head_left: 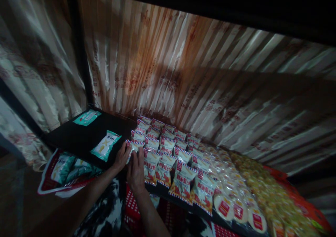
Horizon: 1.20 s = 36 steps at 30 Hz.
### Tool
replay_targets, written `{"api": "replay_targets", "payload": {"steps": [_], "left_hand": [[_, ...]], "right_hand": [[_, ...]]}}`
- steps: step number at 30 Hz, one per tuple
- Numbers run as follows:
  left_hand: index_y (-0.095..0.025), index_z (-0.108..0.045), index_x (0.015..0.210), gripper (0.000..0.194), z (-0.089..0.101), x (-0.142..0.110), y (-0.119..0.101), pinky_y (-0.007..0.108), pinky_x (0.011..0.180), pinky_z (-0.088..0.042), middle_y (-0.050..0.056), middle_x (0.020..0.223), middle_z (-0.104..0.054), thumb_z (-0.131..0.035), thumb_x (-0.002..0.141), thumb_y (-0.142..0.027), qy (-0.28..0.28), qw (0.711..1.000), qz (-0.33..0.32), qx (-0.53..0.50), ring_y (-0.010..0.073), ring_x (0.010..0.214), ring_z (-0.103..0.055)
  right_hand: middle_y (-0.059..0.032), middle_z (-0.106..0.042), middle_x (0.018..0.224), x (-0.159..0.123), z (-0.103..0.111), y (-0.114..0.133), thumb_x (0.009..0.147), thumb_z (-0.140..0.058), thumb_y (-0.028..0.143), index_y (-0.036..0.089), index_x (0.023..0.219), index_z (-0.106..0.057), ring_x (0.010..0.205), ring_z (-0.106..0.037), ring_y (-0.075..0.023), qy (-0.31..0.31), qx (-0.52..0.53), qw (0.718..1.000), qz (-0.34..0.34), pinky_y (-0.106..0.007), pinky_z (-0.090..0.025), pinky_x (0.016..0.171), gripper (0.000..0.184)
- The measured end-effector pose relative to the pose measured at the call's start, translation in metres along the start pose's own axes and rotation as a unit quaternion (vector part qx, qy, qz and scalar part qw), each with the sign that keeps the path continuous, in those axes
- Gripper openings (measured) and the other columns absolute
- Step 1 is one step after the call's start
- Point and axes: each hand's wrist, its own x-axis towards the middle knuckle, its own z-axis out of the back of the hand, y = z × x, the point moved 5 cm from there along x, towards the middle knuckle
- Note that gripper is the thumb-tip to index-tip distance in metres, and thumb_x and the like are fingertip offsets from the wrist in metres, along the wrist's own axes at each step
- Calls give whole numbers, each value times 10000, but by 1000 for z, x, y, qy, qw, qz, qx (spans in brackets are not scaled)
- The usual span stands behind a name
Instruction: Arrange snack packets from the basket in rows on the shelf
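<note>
The left hand is grasping a white plastic snack packet with a striped top edge at the front left of the white-and-red bag rows; the right hand is touching it, its grip unclear. Light, even side pressure is probably best for squaring it uncrushed.

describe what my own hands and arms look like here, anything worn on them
Your left hand and right hand wear no gloves. No sleeve, watch or band shows on the visible forearms; it is too dim to rule out rings. Black and white patterned cloth, probably your clothing, shows below them.
</note>
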Motion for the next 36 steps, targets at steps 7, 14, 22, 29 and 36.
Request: {"api": "replay_targets", "payload": {"steps": [7,14,22,29,36], "left_hand": [[-138,-501,1210,487,-6,-2,12,400,1013,-354,143,1271,-555,-402,869,-470,12,998,-9,57,270,1247,-452],[-165,-526,1183,393,-10,-8,17,473,954,-412,100,1227,-555,-495,886,-419,18,996,-42,80,226,1101,-545],[-149,-480,1226,448,-13,-11,9,377,1052,-320,128,1301,-530,-385,874,-409,23,993,-43,110,228,1249,-451],[-194,-538,1129,390,-11,-14,8,377,984,-382,107,1190,-607,-407,847,-428,15,993,-44,108,246,1167,-519],[-193,-551,1117,424,-11,-14,10,380,998,-373,106,1170,-613,-428,824,-473,20,994,-58,92,254,1173,-507]], "right_hand": [[-116,-208,1507,-12,28,-6,862,-374,95,206,1391,-336,1391,-150,-297,-7,-60,998,19,-562,-356,1018,542],[-126,-219,1502,-33,43,-29,879,-401,121,200,1372,-356,1387,-154,-314,-27,-121,992,-6,-577,-347,1006,501],[-154,-226,1494,-34,37,-39,893,-389,137,179,1362,-361,1391,-130,-312,-25,-145,989,-14,-559,-360,993,473],[-175,-275,1469,-34,36,-40,905,-385,170,148,1317,-422,1390,-126,-312,-16,-155,987,-23,-538,-357,990,413],[-169,-283,1466,-34,36,-39,901,-386,168,148,1303,-435,1390,-129,-305,-21,-151,988,-22,-530,-357,988,406]]}}
